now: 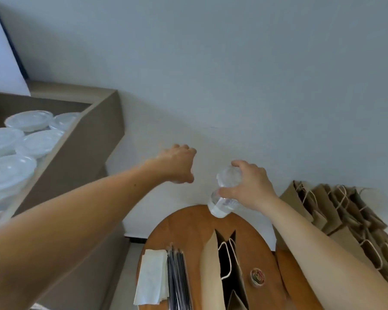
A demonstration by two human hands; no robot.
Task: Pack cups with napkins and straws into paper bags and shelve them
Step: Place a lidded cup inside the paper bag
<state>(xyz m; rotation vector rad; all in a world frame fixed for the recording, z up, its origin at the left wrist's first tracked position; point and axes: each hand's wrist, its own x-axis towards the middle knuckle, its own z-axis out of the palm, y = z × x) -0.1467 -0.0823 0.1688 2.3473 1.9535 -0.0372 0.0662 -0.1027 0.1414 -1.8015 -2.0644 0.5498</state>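
Note:
My right hand [251, 186] grips a clear lidded plastic cup [223, 198], tilted, in the air above the far edge of the round wooden table [188, 227]. My left hand [177, 163] hovers to the left of the cup, apart from it; its fingers are loosely curled and nothing shows in them. On the table an open brown paper bag [211, 271] stands with its mouth towards me. To its left lie dark wrapped straws [177, 280] and a stack of white napkins [151, 278].
A brown shelf unit [87, 142] at the left holds several clear lidded cups [27, 139]. A pile of folded paper bags [336, 209] leans against the wall at the right. A small round container of coloured bits [257, 277] sits on the table beside the open bag.

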